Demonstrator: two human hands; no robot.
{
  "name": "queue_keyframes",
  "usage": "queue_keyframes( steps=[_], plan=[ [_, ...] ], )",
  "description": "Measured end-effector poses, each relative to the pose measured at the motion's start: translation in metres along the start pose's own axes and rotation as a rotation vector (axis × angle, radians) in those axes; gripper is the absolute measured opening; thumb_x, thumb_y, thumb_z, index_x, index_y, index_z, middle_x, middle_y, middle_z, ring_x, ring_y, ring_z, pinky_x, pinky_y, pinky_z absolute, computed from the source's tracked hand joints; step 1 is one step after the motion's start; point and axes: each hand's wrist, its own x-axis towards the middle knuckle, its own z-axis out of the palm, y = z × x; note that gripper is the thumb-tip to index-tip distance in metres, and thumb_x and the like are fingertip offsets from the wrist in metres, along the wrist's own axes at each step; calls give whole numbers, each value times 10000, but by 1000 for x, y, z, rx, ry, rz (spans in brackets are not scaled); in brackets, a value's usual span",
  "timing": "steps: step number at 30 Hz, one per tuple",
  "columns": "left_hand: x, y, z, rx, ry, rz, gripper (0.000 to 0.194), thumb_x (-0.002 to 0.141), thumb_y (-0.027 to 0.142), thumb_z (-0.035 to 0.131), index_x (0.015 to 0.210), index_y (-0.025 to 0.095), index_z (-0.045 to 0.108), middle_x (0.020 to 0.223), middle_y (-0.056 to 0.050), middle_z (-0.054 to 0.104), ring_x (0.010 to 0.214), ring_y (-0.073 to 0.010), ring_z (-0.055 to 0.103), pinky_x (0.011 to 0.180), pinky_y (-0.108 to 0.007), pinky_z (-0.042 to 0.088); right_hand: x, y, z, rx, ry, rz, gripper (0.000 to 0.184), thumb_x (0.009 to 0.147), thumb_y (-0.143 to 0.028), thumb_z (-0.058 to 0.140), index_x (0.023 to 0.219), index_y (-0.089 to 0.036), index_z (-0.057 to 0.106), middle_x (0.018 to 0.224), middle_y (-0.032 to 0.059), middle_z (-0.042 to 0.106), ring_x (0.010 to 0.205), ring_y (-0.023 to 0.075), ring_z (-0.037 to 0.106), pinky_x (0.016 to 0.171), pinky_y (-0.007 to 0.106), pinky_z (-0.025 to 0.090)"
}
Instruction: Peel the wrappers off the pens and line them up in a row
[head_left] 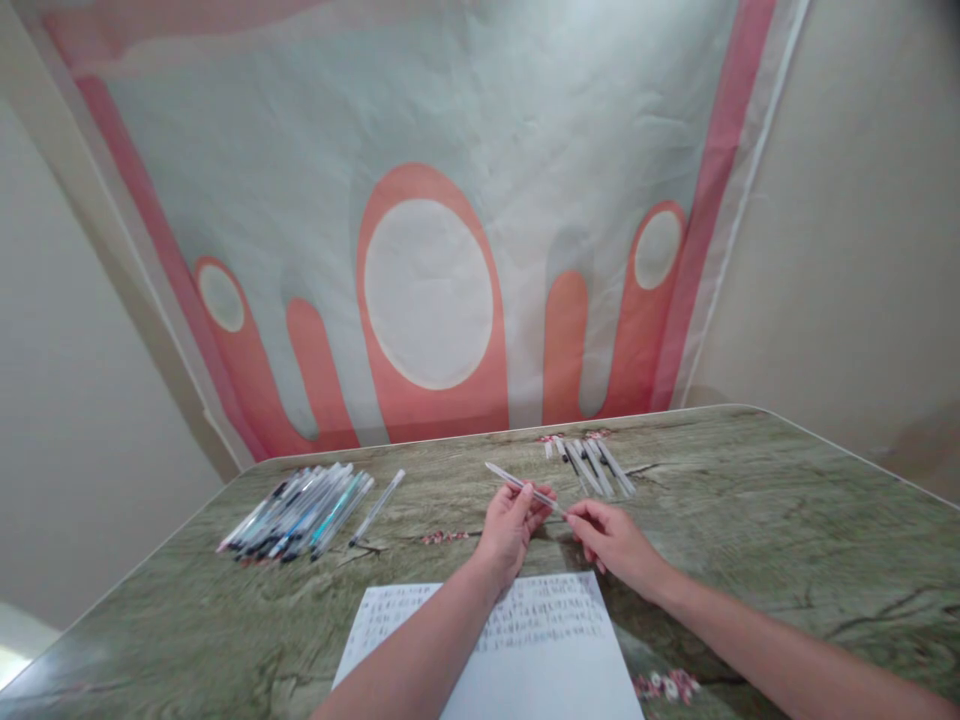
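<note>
My left hand (pixel 513 522) is closed around a slim clear pen (pixel 501 473), whose pale end points up and to the left. At the pen's other end, the fingers of my right hand (pixel 609 540) pinch its tip; detail there is too small to make out. Both hands are above the table, just beyond the top edge of a sheet of paper (pixel 540 680) with rows of handwriting. My left forearm covers part of that sheet.
A heap of several pens (pixel 300 510) lies on the left of the wood-patterned table (pixel 750 560), with a single pen (pixel 378 507) beside it. Several more pens (pixel 596 466) lie in a row at the back right. A printed cloth (pixel 600 120) hangs behind the table.
</note>
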Motion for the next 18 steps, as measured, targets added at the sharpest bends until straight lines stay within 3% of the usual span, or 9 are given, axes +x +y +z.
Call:
queue_keyframes(
  steps=[4, 7, 10, 14, 18],
  plan=[
    [5, 1, -4, -4, 131, 121, 283, 720, 370, 562, 863, 168, 424, 815, -53, 615, 792, -148, 604, 795, -339, 449, -2, -5, -7, -224, 38, -133, 259, 781, -377, 421, 693, -163, 537, 529, -37, 482, 442, 84, 449, 427, 196, 350],
    [11, 4, -11, -12, 313, 251, 262, 750, 398, 509, 867, 187, 406, 747, -18, 597, 715, -121, 601, 777, -336, 455, -2, -14, -23, -461, 27, -246, 237, 764, -333, 453, 646, -170, 579, 578, -4, 545, 545, 117, 486, 524, 224, 358],
    [15, 5, -17, -11, 423, 319, 223, 767, 388, 481, 850, 198, 398, 743, -6, 582, 706, -108, 590, 781, -324, 451, 2, -22, -44, -610, 34, -254, 239, 747, -320, 461, 640, -177, 620, 617, 16, 576, 586, 138, 499, 561, 241, 350],
    [16, 5, -20, 13, 440, 307, 217, 763, 392, 479, 832, 198, 409, 762, -9, 572, 712, -109, 578, 763, -315, 454, 14, -26, -64, -714, 102, -197, 263, 737, -330, 454, 662, -173, 651, 637, 31, 609, 591, 149, 510, 565, 243, 338],
    [16, 2, -21, 39, 405, 285, 226, 753, 392, 494, 816, 187, 424, 771, -15, 569, 730, -112, 573, 766, -316, 451, 30, -24, -68, -870, 196, -162, 296, 754, -310, 423, 625, -160, 644, 625, 48, 623, 586, 149, 532, 550, 232, 320]
  ],
)
